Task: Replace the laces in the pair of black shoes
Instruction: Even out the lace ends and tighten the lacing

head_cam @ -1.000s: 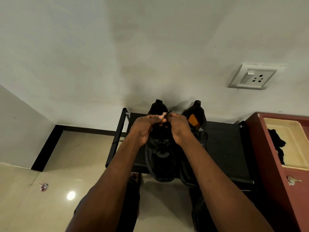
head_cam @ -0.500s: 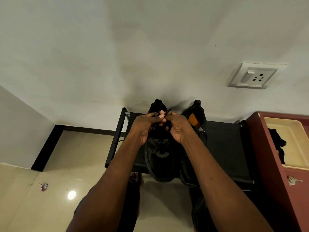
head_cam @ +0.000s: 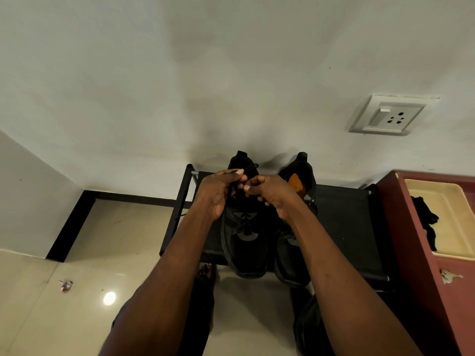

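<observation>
Since the frame half a second ago, the two hands have drawn a little apart and the left thumb has lifted higher; shoes and rack lie as before. Two bare forearms reach forward from 6 o'clock and meet near the picture's centre. The left hand (head_cam: 218, 192) has its fingers curled, thumb and forefinger pinching a thin black lace (head_cam: 248, 168) that runs up toward 12 o'clock over the shoe's collar. The right hand (head_cam: 270, 192) is also curled, its fingertips pinched together just beside the left hand's; whether it grips the same lace cannot be told, since the cord is dark against the shoe. Both hands hover over the ankle opening of the left black shoe (head_cam: 245, 242), which stands on a low black shoe rack (head_cam: 344, 227) with its toe toward 6 o'clock. The right black shoe (head_cam: 295, 263), showing an orange insole, stands touching it at 3 o'clock. A red cabinet (head_cam: 416, 242) holding a cream tray (head_cam: 452, 222) sits at 3 o'clock, and a wall socket (head_cam: 388, 115) at 2 o'clock.
</observation>
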Action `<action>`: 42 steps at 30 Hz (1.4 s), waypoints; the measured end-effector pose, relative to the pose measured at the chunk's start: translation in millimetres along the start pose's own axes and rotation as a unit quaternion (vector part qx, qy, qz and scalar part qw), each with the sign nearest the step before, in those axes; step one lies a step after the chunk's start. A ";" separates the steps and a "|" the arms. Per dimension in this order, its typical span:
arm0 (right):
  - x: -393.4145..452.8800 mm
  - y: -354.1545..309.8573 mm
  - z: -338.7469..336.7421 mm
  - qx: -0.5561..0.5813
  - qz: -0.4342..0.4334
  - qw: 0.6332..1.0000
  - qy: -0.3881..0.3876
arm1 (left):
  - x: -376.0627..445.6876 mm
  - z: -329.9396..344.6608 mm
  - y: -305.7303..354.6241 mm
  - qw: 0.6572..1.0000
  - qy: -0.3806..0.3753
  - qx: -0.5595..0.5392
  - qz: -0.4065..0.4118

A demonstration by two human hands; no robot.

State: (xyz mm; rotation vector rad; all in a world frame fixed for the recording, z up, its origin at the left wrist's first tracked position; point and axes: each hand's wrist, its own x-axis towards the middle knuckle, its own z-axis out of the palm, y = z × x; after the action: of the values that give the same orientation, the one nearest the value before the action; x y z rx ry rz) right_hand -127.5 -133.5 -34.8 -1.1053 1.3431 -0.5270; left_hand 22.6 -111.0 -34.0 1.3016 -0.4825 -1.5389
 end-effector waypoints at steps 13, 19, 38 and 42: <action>6.2 3.7 12.1 0.221 0.022 0.975 0.029 | -1.8 -0.8 -0.2 0.993 -0.067 0.082 -0.049; 10.0 8.5 9.5 0.208 0.024 0.977 0.030 | -3.2 3.1 -0.4 0.995 -0.026 0.099 0.002; -0.8 5.4 16.8 -0.214 -0.192 0.951 0.114 | 2.6 2.4 -1.4 0.811 0.125 0.536 0.198; -0.6 8.8 12.4 -0.209 -0.204 0.945 0.149 | 0.9 -2.1 5.8 0.819 -0.007 0.553 0.154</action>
State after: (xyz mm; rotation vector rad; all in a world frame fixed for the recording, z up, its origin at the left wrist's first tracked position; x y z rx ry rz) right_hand -118.5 -125.2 -43.8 -1.7279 1.5358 -0.7545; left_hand 27.0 -113.5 -30.5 1.9094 -1.6764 -0.9361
